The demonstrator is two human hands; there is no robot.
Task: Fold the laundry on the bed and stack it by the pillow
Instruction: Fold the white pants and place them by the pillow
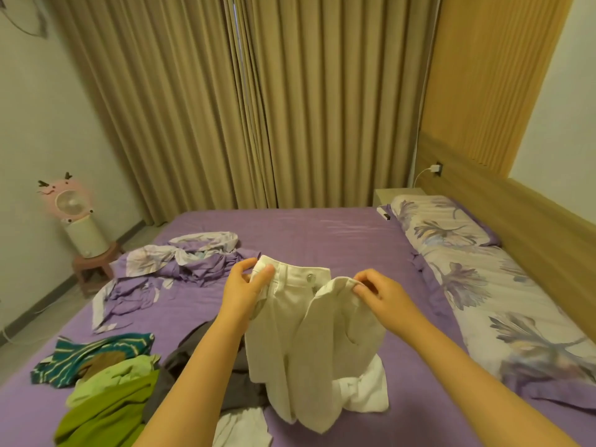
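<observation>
White denim hangs between my hands: a pair of white trousers [309,333] held up by the waistband over the middle of the purple bed [322,233], legs drooping onto the heap below. My left hand [245,285] pinches the left end of the waistband, thumb in front and fingers behind. My right hand [380,291] pinches the right end, where the band is turned over and the front flap hangs open beside the metal button [310,278].

As far as I can judge, the task is barely begun. I see nothing folded and no stack beside the floral pillow [445,233], which lies along the headboard to my right with bare sheet next to it. Still loose are a dark grey garment [193,366] under my left forearm, another white piece [364,391] touching the trouser legs, a green garment [106,411] and a teal striped top [96,353] near the left edge, and a crumpled floral sheet [180,259] further up the bed. The trousers themselves are not yet laid flat, so even this first fold is ahead of me.
</observation>
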